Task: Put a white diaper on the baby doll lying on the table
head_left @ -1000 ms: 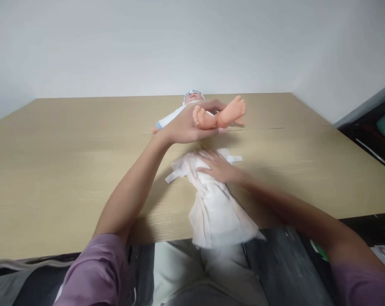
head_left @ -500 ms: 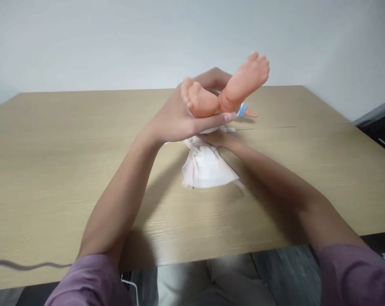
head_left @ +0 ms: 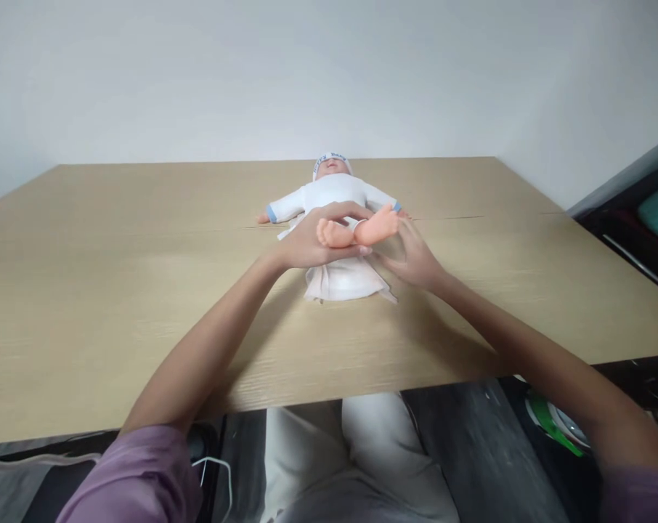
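So 2 doll feet (head_left: 356,231) in L hand (head_left: 310,247), R hand (head_left: 413,256) beside (diaper (head_left: 343,282) under).

Looks like a plain indoor room, home or small office (can't really tell which), with a big pale wood-grain table (head_left: 116,290) pushed up against a bare white wall (head_left: 198,73), dark grey floor (head_left: 470,450) underneath and some dark furniture (head_left: 628,225) off to the right.
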Motion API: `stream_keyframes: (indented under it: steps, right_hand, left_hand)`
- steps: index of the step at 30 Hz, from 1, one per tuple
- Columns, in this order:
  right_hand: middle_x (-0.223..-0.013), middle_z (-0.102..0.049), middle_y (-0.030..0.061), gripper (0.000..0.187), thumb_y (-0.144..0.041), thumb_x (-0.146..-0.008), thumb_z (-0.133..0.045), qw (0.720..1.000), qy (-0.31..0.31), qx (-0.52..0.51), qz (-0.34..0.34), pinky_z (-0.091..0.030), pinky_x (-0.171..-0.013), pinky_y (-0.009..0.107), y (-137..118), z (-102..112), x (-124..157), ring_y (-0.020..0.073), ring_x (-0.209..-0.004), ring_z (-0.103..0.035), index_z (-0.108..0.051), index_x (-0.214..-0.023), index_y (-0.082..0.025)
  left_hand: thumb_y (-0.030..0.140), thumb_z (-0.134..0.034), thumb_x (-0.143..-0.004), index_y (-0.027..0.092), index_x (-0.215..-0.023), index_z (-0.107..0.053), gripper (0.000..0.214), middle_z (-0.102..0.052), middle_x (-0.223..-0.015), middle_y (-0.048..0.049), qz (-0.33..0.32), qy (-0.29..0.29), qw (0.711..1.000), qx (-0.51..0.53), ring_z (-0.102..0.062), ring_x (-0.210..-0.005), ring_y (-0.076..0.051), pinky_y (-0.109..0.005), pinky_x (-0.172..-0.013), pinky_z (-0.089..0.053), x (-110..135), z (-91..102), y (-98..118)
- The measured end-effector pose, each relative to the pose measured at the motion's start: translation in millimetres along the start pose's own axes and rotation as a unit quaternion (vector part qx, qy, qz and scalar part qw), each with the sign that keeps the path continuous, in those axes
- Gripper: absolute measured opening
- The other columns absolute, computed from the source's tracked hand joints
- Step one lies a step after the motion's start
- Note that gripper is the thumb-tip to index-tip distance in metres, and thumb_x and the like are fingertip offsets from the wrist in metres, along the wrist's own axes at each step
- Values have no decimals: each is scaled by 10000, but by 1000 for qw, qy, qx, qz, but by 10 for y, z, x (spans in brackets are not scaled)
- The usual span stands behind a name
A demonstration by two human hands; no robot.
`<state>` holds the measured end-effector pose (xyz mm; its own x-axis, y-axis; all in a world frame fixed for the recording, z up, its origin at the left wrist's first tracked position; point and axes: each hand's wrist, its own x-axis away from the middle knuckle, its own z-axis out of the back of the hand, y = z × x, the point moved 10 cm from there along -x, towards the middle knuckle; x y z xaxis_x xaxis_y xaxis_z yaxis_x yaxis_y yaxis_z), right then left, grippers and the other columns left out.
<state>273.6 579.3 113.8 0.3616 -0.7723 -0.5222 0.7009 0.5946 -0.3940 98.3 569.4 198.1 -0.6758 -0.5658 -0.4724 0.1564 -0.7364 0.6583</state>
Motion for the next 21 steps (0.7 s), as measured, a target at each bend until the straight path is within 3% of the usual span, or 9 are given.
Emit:
stream_keyframes:
  steps: [3, 7, 10, 14, 17, 21]
  right_hand:
    - [-1720, -492, 141, 810, -579, -1047, -675, 999, -3, -43, 29, -438, -1326, 616, -348, -3, -61, 368, -1600, -469, -369, -1720, -250]
    - [-1644, -590, 121, 578, -457, -1136, -470, 987, -45, -102, 114, -448, -1335, 529, -630, -12, -54, 290, -1571, -522, -466, -1661, -215]
    - [-1615, -632, 109, 526, -445, -1156, -388, 981, -103, -75, 149, -404, -1366, 501, -484, -84, 67, 265, -1599, -499, -588, -1583, -211]
    - [-1590, -669, 55, 440, -357, -1138, -405, 973, -163, -28, 159, -424, -1343, 570, -110, -237, 241, 279, -1605, -510, -726, -1431, -287]
    - [-1574, -687, 25, 419, -278, -1130, -416, 974, -161, -28, 158, -452, -1321, 577, 24, -285, 290, 270, -1596, -526, -766, -1355, -318]
    - [-1573, -688, 20, 429, -258, -1141, -400, 974, -171, -19, 149, -466, -1308, 555, 60, -352, 312, 255, -1609, -512, -760, -1366, -313]
  left_hand:
    - [483, -868, -900, 247, -1298, -751, 478, -784, -1346, -77, -10, -2, 1000, -30, -715, -1256, -267, -417, -1122, -553, 94, -74, 43]
    - [515, -839, -914, 274, -1401, -708, 559, -720, -1485, -84, -3, -19, 996, -90, -632, -1407, -310, -505, -1256, -471, 381, -80, -23]
    - [516, -813, -933, 257, -1424, -697, 567, -698, -1515, -111, 27, -42, 988, -143, -613, -1441, -334, -570, -1313, -421, 747, -32, -240]
    - [378, -751, -972, 270, -1441, -691, 485, -654, -1596, -105, 45, -78, 976, -198, -479, -1598, -351, -625, -1355, -377, 1180, -10, -552]
    - [239, -742, -952, 315, -1484, -676, 542, -637, -1627, -73, 47, -91, 972, -212, -460, -1619, -347, -628, -1322, -443, 1289, -22, -644]
    - [140, -684, -978, 384, -1519, -656, 594, -627, -1643, -37, 35, -100, 970, -218, -490, -1600, -328, -613, -1276, -519, 1264, -55, -597]
